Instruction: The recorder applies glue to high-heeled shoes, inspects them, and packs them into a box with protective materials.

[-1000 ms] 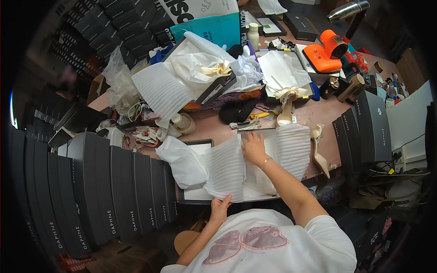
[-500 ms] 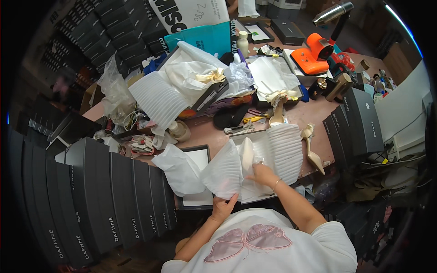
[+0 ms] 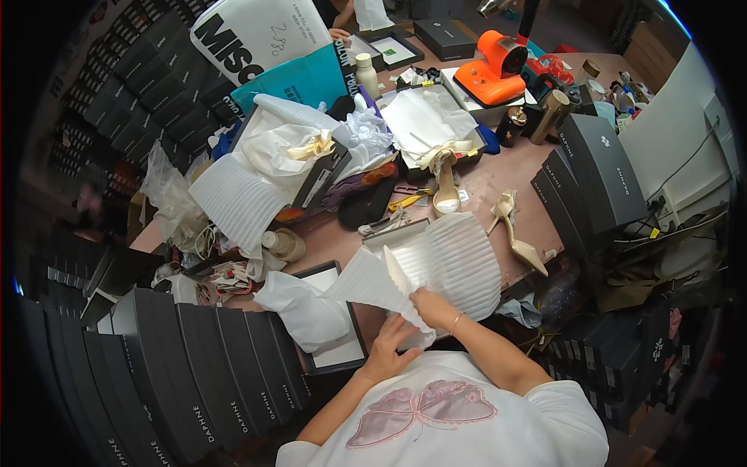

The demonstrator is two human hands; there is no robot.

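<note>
A cream pointed shoe (image 3: 395, 269) lies in a shoebox lined with ribbed white foam wrap (image 3: 465, 261). One flap of the wrap (image 3: 359, 279) is folded partly over the shoe. My right hand (image 3: 434, 310) is closed on the wrap's edge by the shoe's near end. Against the near edge of the wrap rests my left hand (image 3: 391, 350), fingers stretched and thumb apart. Left of the box is a box lid (image 3: 356, 359) with white tissue paper (image 3: 303, 311) on it. A cream high-heeled shoe (image 3: 517, 237) lies on its side to the right.
Another heeled shoe (image 3: 446, 187) stands beyond the box. Dark shoeboxes are stacked at left (image 3: 198, 373) and right (image 3: 595, 171). An orange device (image 3: 492, 70), bottles and an open box with tissue (image 3: 323, 175) crowd the far table. Another person's hand (image 3: 339, 35) shows at the top.
My right hand has drawn the left wrap flap toward me and across the shoe. My left hand has let its pinch on the wrap go and spread its fingers. The view has shifted.
</note>
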